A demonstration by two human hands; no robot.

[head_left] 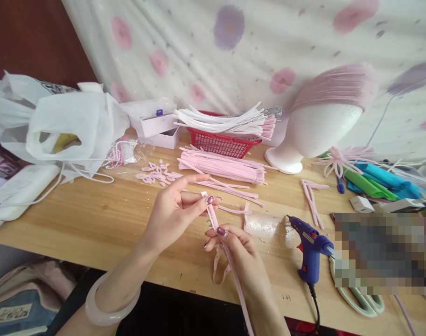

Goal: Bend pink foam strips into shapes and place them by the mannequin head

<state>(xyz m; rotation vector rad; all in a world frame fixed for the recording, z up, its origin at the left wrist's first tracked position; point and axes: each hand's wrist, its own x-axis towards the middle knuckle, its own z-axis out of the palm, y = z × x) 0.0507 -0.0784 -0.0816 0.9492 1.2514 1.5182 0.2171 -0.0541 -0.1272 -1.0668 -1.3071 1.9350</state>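
Note:
My left hand (179, 210) pinches the upper end of a pink pipe cleaner (238, 284) between thumb and fingers, its index finger stretched out. Lower down, my right hand (239, 247) grips the same pipe cleaner, whose long end hangs toward the front edge. Along the short stretch between the hands lies a narrow pale strip, apparently the tape measure (218, 273) that loops below my right hand. Behind my hands are a bundle of pink pipe cleaners (221, 167), a few loose ones, and small pink loops (153, 173).
A blue glue gun (310, 254) stands on the right by scissors (368, 303). Behind are a red basket (221, 142) of pipe cleaners and a white foam head (317, 130) with a pink cap. White bags (69, 126) and a power strip (27, 191) occupy the left.

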